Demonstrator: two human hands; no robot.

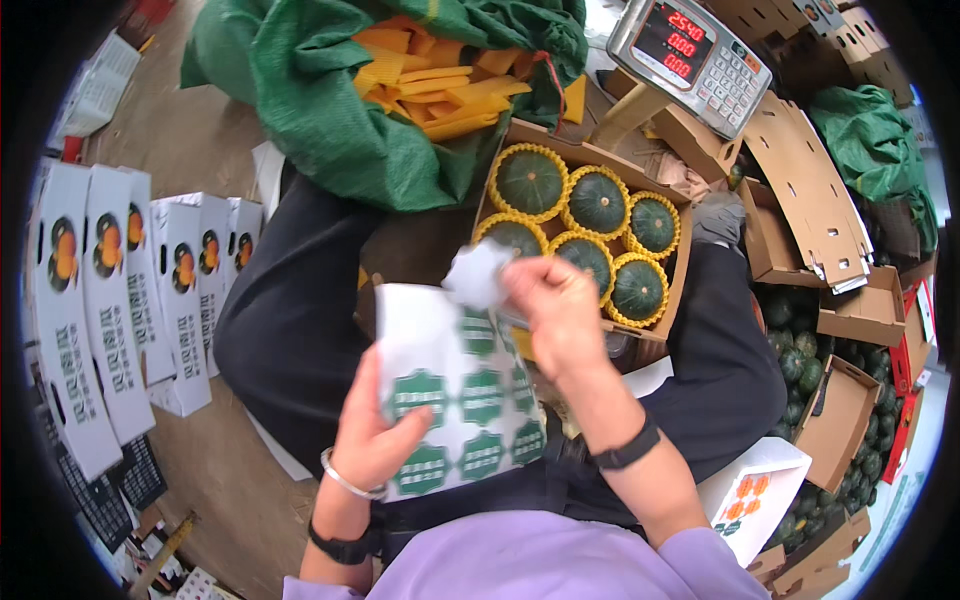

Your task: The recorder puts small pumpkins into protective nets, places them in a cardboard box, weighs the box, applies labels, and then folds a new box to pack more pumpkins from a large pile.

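A white sheet (416, 326) of green labels is held between the thumb and fingers of my left hand (375, 435). Pinched in my right hand (559, 319) is one label (472, 274), blurred, its pale back facing up. That hand is above the near edge of a cardboard box (679, 300). Inside the box sit several dark green squashes (531, 178), each wrapped in a yellow foam net (596, 171). The label and my right hand partly hide the near-left squashes.
A green woven sack (315, 112) of yellow foam nets (442, 82) lies beyond the box, beside a digital scale display (690, 56). Printed white cartons (112, 300) stand at left. Loose squashes (795, 367), cardboard trays (836, 420) and a white foam box (750, 495) are at right.
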